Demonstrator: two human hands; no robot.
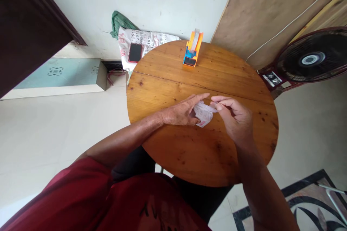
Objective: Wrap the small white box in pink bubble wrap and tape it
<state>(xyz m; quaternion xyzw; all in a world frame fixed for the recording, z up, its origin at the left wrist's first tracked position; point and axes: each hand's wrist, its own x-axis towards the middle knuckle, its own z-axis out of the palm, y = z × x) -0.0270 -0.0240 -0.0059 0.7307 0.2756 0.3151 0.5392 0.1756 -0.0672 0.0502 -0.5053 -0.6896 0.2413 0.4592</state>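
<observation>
A small whitish packet (204, 115) with faint print and a pink mark sits over the round wooden table (195, 151). It looks partly see-through, and I cannot make out what it contains. My left hand (181, 111) grips its left side, thumb below and fingers above, with the index finger stretched out along the top. At its upper right, my right hand (237, 115) pinches a thin clear edge between thumb and forefinger. An orange and blue tape dispenser (193, 48) with a tape roll stands at the table's far side.
A phone (135, 52) with a dark screen lies on a printed white sack (157, 38) beyond the table's left edge. A green bag (120, 23) leans at the wall. To the right stands a fan (311, 57), close to the table.
</observation>
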